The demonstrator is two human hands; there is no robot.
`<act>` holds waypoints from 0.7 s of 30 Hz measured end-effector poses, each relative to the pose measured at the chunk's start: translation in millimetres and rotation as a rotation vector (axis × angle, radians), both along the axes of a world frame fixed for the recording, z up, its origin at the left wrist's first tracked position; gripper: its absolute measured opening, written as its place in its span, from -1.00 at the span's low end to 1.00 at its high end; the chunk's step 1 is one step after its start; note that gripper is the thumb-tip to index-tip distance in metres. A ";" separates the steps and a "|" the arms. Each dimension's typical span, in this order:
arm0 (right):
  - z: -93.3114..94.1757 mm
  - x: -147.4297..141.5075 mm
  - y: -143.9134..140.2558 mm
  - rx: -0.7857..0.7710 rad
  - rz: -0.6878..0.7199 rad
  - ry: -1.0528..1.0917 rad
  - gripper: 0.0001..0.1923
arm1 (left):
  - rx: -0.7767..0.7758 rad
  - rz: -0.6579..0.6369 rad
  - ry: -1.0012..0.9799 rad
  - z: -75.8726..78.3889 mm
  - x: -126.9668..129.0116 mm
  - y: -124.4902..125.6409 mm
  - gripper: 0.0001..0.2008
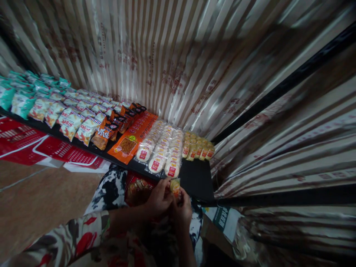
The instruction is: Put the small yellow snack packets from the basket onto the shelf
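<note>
Left hand (159, 199), fingers nearly closed, pinches a small yellow packet (175, 185) (probably light, crushable, slippery; best held by its edges); right hand (183, 211), fingers likewise curled, grips it near the black shelf (196, 178).

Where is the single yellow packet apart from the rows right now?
In the head view's lower centre, the yellow packet is held between the left hand and right hand, just below the rightmost column of white round packs.

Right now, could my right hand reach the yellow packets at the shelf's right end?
Probably yes: only black shelf shows between your right hand and the yellow packets, though it and your left hand hold a small packet.
</note>
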State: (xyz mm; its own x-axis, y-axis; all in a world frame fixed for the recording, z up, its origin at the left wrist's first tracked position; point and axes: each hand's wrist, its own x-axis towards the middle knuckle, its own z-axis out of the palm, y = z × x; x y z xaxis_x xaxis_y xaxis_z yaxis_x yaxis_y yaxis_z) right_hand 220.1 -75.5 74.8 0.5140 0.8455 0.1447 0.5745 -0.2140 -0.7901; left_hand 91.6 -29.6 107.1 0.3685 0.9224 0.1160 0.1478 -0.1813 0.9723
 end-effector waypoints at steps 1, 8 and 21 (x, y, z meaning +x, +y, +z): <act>0.7 3.5 1.9 0.003 -0.024 0.010 -0.41 | -0.005 -0.011 -0.013 0.4 5.0 -0.6 -0.46; 11.2 19.8 16.1 0.041 -0.197 -0.003 -0.33 | -0.072 -0.055 -0.067 6.8 40.8 -1.1 -0.66; 21.7 55.1 34.2 -0.055 -0.252 -0.003 -0.27 | -0.181 -0.015 0.135 -1.5 109.2 22.8 -0.73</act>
State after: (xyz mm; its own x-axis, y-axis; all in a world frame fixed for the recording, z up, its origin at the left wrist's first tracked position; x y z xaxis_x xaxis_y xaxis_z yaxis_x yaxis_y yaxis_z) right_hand 275.2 -41.3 96.4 0.7094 0.6971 0.1036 0.4994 -0.3936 -0.7718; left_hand 200.8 -6.8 105.6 0.3835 0.9179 -0.1021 0.2772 -0.0090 0.9608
